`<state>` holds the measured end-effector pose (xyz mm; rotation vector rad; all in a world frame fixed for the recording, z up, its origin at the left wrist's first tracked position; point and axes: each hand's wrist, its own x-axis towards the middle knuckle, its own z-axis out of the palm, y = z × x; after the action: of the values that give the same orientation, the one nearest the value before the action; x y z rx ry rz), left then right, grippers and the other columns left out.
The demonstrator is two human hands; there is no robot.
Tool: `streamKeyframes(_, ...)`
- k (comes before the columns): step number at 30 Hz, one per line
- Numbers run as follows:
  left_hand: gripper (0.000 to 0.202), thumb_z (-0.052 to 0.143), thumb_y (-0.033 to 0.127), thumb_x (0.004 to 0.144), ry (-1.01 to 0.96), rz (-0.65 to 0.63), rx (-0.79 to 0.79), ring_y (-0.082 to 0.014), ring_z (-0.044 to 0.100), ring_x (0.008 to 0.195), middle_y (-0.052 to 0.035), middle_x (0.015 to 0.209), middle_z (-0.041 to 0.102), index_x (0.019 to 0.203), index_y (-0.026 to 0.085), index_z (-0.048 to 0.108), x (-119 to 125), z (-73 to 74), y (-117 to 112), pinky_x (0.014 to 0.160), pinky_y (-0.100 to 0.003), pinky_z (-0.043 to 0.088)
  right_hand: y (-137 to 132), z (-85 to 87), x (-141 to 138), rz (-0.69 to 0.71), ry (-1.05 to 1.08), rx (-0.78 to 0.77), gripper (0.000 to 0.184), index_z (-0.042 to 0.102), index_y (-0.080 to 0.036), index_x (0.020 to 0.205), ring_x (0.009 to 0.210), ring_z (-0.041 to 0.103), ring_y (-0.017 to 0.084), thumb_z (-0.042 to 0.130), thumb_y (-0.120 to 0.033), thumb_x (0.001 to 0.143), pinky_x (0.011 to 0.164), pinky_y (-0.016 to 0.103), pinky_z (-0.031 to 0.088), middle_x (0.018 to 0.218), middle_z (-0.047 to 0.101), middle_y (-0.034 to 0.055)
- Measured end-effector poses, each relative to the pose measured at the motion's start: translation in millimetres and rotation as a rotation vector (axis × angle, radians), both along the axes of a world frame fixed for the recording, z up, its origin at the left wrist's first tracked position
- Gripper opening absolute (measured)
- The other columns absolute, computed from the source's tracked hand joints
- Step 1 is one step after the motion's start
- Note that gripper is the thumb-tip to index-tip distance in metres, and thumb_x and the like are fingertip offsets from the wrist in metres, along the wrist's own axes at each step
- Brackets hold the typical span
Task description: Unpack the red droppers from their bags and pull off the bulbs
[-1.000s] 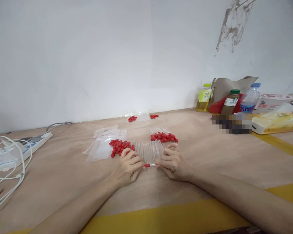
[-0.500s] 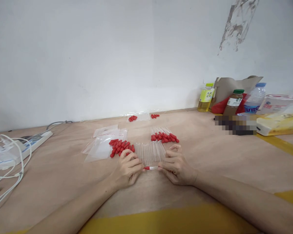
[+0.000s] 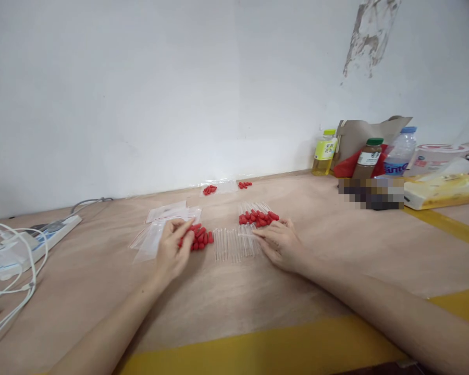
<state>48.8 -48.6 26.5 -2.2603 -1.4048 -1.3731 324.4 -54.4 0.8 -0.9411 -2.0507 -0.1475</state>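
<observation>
My left hand (image 3: 172,247) is at a pile of small red rubber bulbs (image 3: 201,239), thumb and forefinger apart over its left side. Whether a fingertip touches a bulb is hard to tell. Between the fingertips of my right hand (image 3: 284,244) is a thin clear dropper tube (image 3: 246,235), lying nearly level above a row of similar clear tubes (image 3: 226,245). No red bulb shows on the held tube. Behind the row lie droppers with red bulbs fitted (image 3: 259,217), their clear stems pointing to the wall.
Clear zip bags (image 3: 156,234) lie left of the bulbs. Further back is a clear bag with red-bulbed pieces (image 3: 210,190). A power strip (image 3: 64,229) with white cables is at left; bottles (image 3: 323,156) and a tissue pack (image 3: 441,191) stand at right.
My hands have parted. The left moved up and left from the red-bulbed tube to the bulb pile; the right moved up over the tube row. The view shifted slightly.
</observation>
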Motion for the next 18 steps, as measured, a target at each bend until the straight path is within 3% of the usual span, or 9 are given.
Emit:
streamKeyframes(2, 0.031, 0.046, 0.028, 0.080, -0.076, 0.116, -0.060, -0.0177, 0.054, 0.084, -0.0039, 0.086, 0.050, 0.107, 0.020, 0.059, -20, 8.6, 12, 0.077, -0.034, 0.045, 6, 5.3, -3, -0.022, 0.056, 0.020, 0.019, 0.065, -0.020, 0.087, 0.067, 0.054, 0.012, 0.047, -0.023, 0.082, 0.081, 0.032, 0.028, 0.071, 0.065, 0.0019)
streamKeyframes(7, 0.044, 0.058, 0.035, 0.070, -0.294, 0.155, -0.206, -0.0138, 0.058, 0.070, 0.0002, 0.077, 0.053, 0.110, 0.019, 0.050, -60, 5.9, 35, 0.066, -0.027, 0.048, 18, 17.6, -27, -0.054, 0.002, 0.029, 0.021, 0.067, -0.021, 0.076, 0.063, 0.055, 0.011, 0.047, -0.026, 0.082, 0.082, 0.033, 0.025, 0.068, 0.067, 0.0001)
streamKeyframes(15, 0.027, 0.059, 0.042, 0.068, -0.125, 0.208, -0.292, -0.0168, 0.059, 0.078, -0.0009, 0.080, 0.063, 0.082, 0.019, 0.059, -49, 0.1, 42, 0.067, -0.026, 0.044, 22, 4.4, -74, -0.051, -0.366, 0.075, 0.020, 0.062, -0.018, 0.065, 0.073, 0.047, 0.016, 0.047, -0.016, 0.078, 0.080, 0.039, 0.020, 0.066, 0.064, 0.0037)
streamKeyframes(18, 0.026, 0.057, 0.043, 0.068, -0.052, 0.276, -0.337, -0.0177, 0.059, 0.076, -0.0007, 0.079, 0.064, 0.080, 0.020, 0.061, -47, -3.2, 47, 0.062, -0.026, 0.041, 17, 4.7, -76, -0.048, -0.371, -0.001, 0.020, 0.062, -0.018, 0.066, 0.075, 0.046, 0.016, 0.048, -0.025, 0.080, 0.077, 0.039, 0.020, 0.070, 0.065, 0.0041)
